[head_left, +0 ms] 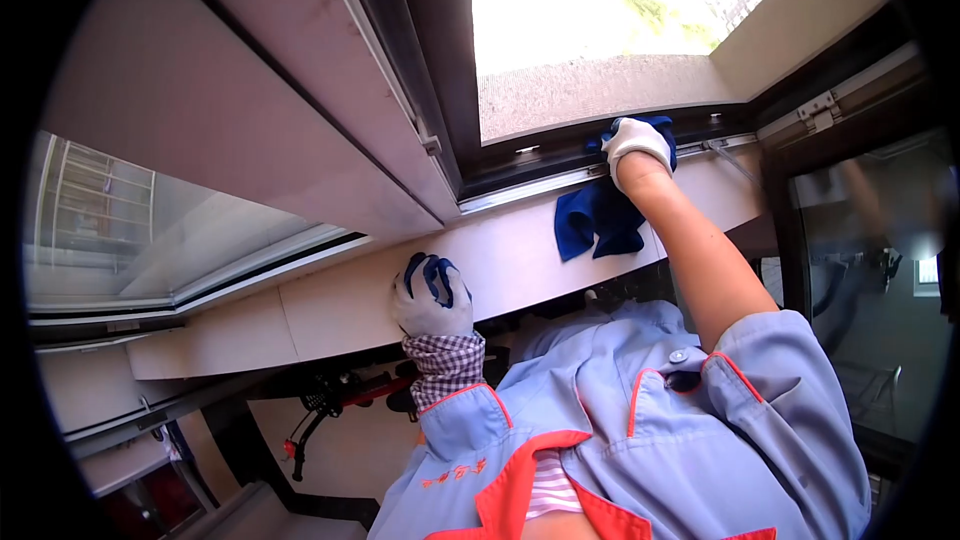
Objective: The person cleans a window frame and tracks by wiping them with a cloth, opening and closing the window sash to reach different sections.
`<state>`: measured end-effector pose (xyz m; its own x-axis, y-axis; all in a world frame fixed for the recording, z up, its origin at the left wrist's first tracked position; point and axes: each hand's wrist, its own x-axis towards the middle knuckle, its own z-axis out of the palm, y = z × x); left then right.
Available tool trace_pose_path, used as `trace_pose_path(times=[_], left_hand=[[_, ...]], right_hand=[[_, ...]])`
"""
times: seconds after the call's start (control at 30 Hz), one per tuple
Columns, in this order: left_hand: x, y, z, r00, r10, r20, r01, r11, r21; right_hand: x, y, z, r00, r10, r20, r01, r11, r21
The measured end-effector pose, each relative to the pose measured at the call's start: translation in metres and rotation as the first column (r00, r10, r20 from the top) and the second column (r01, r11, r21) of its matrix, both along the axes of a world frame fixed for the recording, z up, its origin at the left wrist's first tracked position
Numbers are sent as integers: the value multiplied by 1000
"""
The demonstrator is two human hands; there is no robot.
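Note:
My right hand [638,143], in a white glove, is closed on a dark blue cloth [598,222] at the dark lower window frame [560,155]. Part of the cloth bunches beyond the fingers, and the rest hangs down over the white sill [510,260]. My left hand [433,298] wears a white glove with blue-coated fingers. It rests on the sill left of the cloth, its fingers loosely bent and apart, with nothing seen in them. A checked cuff covers that wrist.
An open window sash [870,270] with dark glass stands at the right, a metal stay [735,160] near its hinge side. A wide pale post [260,70] rises at the left beside another window [170,230]. Below the sill is a red-and-black bicycle-like object [345,395].

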<state>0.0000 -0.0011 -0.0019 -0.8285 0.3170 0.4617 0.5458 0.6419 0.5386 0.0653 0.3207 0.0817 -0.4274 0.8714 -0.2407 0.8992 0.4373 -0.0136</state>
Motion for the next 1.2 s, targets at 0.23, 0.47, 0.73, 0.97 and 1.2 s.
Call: trace_pose_path(times=[0.23, 0.47, 0.73, 0.97, 1.2], left_hand=[[-1, 1, 2, 1000, 3, -13, -4, 999, -36], [1, 4, 1, 1000, 23, -1, -23, 998, -61], [7, 1, -13, 970, -70, 234, 6, 965, 263], [60, 49, 8, 918, -240, 315, 82, 894, 441], [91, 104, 40, 977, -215, 19, 215, 976, -21]], right_hand=[[16, 8, -28, 984, 9, -176, -12, 1000, -15], [32, 33, -73, 511, -671, -537, -267, 470, -842], [85, 30, -28, 341, -878, -337, -753, -40, -657], [156, 41, -29, 292, -929, -227, -892, -179, -415], [214, 47, -26, 169, -909, -382, -833, 75, -548]])
